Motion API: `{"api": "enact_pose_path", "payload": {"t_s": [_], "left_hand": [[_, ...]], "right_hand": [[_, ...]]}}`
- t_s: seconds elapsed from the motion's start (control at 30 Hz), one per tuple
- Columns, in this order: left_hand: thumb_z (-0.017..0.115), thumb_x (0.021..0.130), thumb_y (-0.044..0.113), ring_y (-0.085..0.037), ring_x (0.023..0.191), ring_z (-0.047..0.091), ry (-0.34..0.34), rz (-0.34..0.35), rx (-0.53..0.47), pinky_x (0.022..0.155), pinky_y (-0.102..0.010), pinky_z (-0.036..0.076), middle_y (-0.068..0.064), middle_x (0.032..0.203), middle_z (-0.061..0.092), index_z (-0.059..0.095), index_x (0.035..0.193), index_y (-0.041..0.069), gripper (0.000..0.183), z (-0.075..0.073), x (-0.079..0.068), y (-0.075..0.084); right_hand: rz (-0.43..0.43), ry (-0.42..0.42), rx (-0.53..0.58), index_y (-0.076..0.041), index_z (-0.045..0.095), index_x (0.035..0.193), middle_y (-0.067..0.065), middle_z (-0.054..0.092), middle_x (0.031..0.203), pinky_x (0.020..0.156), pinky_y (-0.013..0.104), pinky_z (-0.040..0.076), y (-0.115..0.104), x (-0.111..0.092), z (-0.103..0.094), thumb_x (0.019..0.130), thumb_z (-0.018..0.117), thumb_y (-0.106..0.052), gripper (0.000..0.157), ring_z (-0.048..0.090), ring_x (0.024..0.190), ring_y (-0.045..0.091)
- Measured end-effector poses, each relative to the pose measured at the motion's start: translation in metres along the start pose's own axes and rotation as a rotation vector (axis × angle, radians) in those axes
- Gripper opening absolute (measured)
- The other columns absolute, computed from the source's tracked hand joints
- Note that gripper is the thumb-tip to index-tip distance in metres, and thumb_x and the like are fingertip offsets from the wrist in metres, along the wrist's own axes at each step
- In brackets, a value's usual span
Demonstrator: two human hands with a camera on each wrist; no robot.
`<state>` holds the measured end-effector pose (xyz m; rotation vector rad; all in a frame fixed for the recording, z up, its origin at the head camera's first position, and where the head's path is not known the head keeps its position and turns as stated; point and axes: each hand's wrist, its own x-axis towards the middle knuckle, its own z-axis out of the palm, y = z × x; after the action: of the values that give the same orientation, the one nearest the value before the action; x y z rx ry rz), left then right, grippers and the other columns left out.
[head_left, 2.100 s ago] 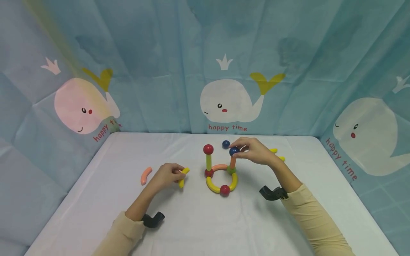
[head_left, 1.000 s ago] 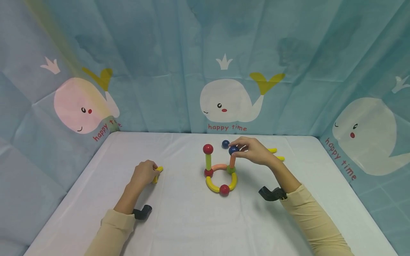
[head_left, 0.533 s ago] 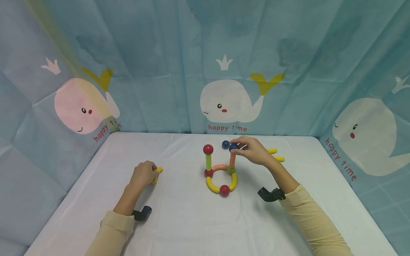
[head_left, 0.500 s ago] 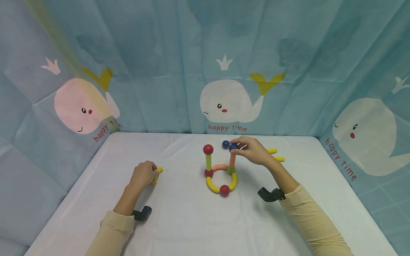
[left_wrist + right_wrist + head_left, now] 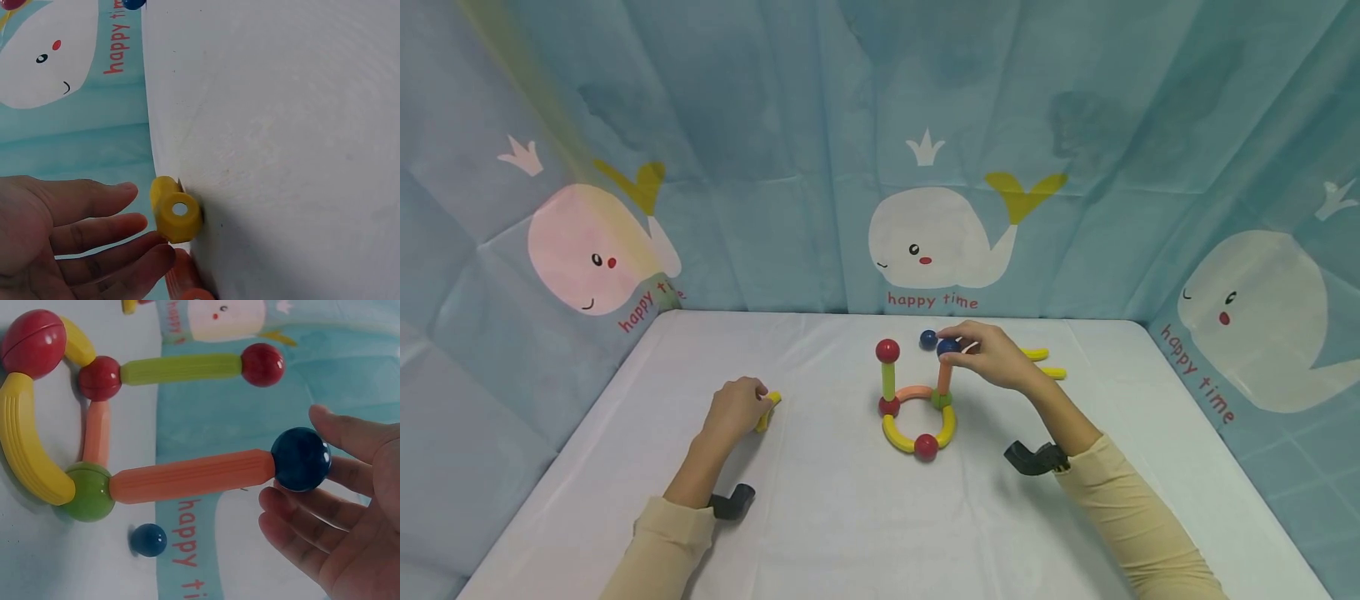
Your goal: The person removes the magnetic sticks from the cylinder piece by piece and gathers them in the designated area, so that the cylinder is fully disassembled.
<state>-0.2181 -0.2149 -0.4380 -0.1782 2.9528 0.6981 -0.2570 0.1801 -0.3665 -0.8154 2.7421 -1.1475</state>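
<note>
In the head view, my left hand (image 5: 735,408) is on the left of the table beside yellow curved sticks (image 5: 769,408). The left wrist view shows its fingers extended and loose next to the yellow sticks (image 5: 178,215); an orange curved stick (image 5: 184,275) lies beyond them, hidden by the hand in the head view. My right hand (image 5: 992,357) holds a blue ball (image 5: 948,347) between thumb and fingers. That ball tops an upright orange stick (image 5: 194,477), which rises from a green ball (image 5: 89,492) in a ring of curved sticks and balls.
A light green stick (image 5: 888,382) stands on the ring's left red ball, topped by another red ball (image 5: 887,351). Behind the ring lies a loose blue ball (image 5: 928,339). Two yellow sticks (image 5: 1054,373) lie right of my right hand. A whale-print curtain (image 5: 775,233) backs the table.
My left hand has moved left with the yellow sticks, down to where the orange curved stick was visible, and its fingers now lie loose. My right hand stays at the blue ball, which has shifted slightly.
</note>
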Motion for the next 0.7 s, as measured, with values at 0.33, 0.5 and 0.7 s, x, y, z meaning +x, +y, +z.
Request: {"api": "enact_pose_path", "payload": {"t_s": [0.33,0.5,0.7], "left_hand": [[0.063,0.093,0.02,-0.033,0.094,0.066,0.125,0.153,-0.043,0.08,-0.046,0.053,-0.018,0.106,0.07,0.067,0.114,-0.002,0.031,0.001,-0.002,0.017],[0.064,0.093,0.022,-0.03,0.1,0.066,0.133,0.277,-0.196,0.084,-0.045,0.054,-0.015,0.11,0.071,0.067,0.118,0.001,0.032,0.008,-0.001,0.036],[0.068,0.091,0.022,-0.028,0.108,0.065,0.051,0.357,-0.417,0.093,-0.043,0.054,-0.014,0.119,0.069,0.062,0.127,0.004,0.041,0.021,0.0,0.067]], "right_hand": [[-0.004,0.063,-0.029,-0.005,0.062,0.127,0.015,0.065,0.122,0.094,0.045,0.054,-0.009,0.003,-0.011,0.089,0.071,-0.021,0.042,0.063,0.109,0.03],[-0.062,0.09,-0.048,-0.004,0.063,0.125,0.015,0.064,0.118,0.093,0.046,0.054,-0.022,0.008,-0.013,0.089,0.071,-0.019,0.04,0.062,0.109,0.033],[-0.127,0.096,-0.062,-0.004,0.065,0.123,0.013,0.065,0.114,0.093,0.045,0.054,-0.041,0.019,-0.008,0.088,0.071,-0.019,0.038,0.062,0.106,0.029]]}}
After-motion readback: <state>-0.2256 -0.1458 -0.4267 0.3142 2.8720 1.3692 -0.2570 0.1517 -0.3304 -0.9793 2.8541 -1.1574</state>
